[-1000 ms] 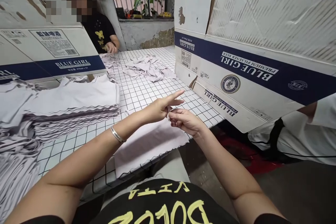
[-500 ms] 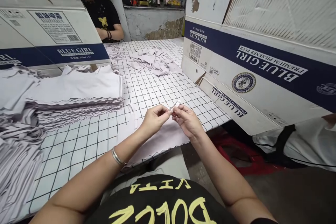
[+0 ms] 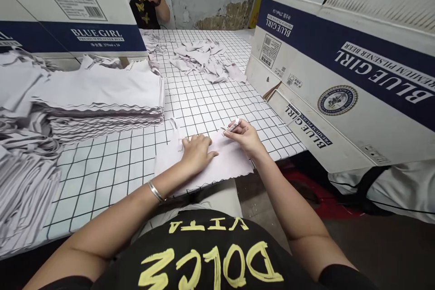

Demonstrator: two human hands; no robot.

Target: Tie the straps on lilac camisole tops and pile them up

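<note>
Left hand [image 3: 198,153]: rests on pale cloth [image 3: 234,158]
Right hand [image 3: 250,139]: pinches white strip [image 3: 234,124], cloth's two o'clock
Cloth stack [image 3: 102,88]: lies at nine o'clock
Carton [image 3: 306,54]: stands at two o'clock

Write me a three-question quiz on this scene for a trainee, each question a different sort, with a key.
1. True or false: the left hand rests on the pale cloth piece.
2. Multiple choice: where on the checked table does the thick stack of cloth lie? (a) at the person's right; (b) at the person's left; (c) nowhere, it is off the table.
3. Fill in the blank: the small white strip is pinched in the person's ___ hand.

Key: 1. True. 2. (b). 3. Right: the right hand holds it.
</note>
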